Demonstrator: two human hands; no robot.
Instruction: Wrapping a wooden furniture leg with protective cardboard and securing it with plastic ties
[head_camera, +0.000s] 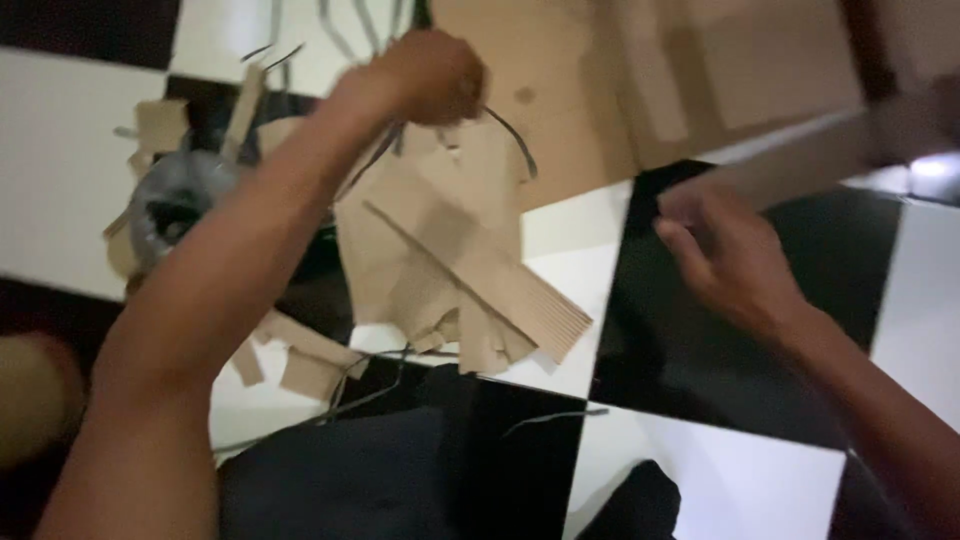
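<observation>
Down on the black-and-white tiled floor a person works over a scatter of cut cardboard. Their left hand reaches far forward, closed into a fist around a thin dark strip that curls out to the right of the knuckles; the fist sits just above the pile of cardboard scraps, whether touching it or hovering I cannot tell. Their right hand is nearer the body and off to the right, fingers curled and pinching the near end of a long pale cardboard strip — blurred, so the exact grip is hard to read. That strip runs up and away to the right from the hand, its long axis slanting toward the far corner, and it lies across the edge of a big flat cardboard sheet.

So the scraps lie between the two hands, closer to the left one, with a ribbed piece pointing down toward the right. A roll of grey tape sits left of the left forearm, ringed by more offcuts. Loose dark strips trail over the tiles near a black cloth at the bottom.
</observation>
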